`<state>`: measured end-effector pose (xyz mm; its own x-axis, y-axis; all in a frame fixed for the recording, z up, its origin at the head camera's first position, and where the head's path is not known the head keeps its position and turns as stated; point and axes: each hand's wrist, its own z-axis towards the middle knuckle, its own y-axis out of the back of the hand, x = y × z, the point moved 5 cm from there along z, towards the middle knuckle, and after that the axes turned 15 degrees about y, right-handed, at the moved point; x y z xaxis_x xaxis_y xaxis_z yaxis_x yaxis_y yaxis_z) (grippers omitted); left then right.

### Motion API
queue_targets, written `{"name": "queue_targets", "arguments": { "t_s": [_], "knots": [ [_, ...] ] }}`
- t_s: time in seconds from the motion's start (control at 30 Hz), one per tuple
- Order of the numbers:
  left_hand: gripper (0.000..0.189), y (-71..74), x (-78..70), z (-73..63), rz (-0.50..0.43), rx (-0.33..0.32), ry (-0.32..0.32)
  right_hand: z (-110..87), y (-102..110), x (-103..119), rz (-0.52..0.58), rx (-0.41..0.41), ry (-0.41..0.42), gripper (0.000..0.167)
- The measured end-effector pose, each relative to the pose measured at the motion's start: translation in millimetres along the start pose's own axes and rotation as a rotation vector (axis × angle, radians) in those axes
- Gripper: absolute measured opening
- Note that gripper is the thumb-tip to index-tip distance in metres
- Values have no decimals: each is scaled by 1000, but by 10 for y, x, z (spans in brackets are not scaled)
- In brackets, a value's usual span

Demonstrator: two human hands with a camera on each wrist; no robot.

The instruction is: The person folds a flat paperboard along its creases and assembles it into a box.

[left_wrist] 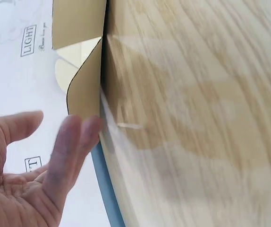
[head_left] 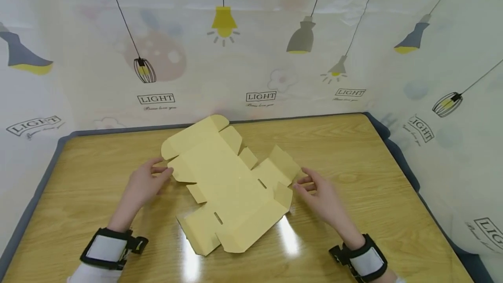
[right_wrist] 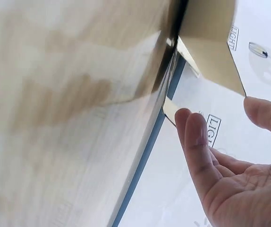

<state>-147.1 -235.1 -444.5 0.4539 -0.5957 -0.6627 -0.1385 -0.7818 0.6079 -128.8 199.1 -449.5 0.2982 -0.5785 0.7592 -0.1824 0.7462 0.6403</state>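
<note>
A flat, unfolded yellow cardboard box [head_left: 225, 165] lies slantwise on the table, with several flaps, tabs and two slots. Some of its flaps are bent upward. At its left side my left hand [head_left: 143, 183] has its fingertips right by a rounded flap [left_wrist: 84, 87]; thumb and fingers are spread apart in the left wrist view. On the other side is my right hand [head_left: 324, 198], fingers relaxed. In the right wrist view its thumb tip meets the corner of a raised flap [right_wrist: 213, 45], and its fingertips are close to a smaller flap edge [right_wrist: 171, 109].
The wood-grain table [head_left: 98, 178] has a grey-blue edge along its back and sides. White sheeting [head_left: 251, 69] printed with lamps stands close behind it and at both sides. Each wrist wears a black strap [head_left: 106, 248].
</note>
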Motion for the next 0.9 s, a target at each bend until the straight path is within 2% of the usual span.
{"name": "queue_targets", "arguments": {
  "t_s": [0.2, 0.4, 0.53, 0.67, 0.77, 0.9],
  "knots": [
    [57, -93, -39, 68, -35, -1, 31, -124, -92, 104, 29, -32, -33, 53],
    [52, -136, -5, 153, -104, -36, 20, -135, -225, 108, 42, 35, -5, 33],
    [49, -135, 47, 142, -148, -24, 13, -117, -255, 70, 86, 57, -31, 31],
    [52, -131, 106, 27, -118, -31, 12, -22, -203, -3, 88, 56, -51, 34],
    [53, -132, 165, -128, -102, -63, 24, 125, -170, -69, 46, 58, -11, 32],
    [52, -168, 219, -346, -136, -117, 41, 373, -148, -152, -6, 66, 39, 30]
  ]
}}
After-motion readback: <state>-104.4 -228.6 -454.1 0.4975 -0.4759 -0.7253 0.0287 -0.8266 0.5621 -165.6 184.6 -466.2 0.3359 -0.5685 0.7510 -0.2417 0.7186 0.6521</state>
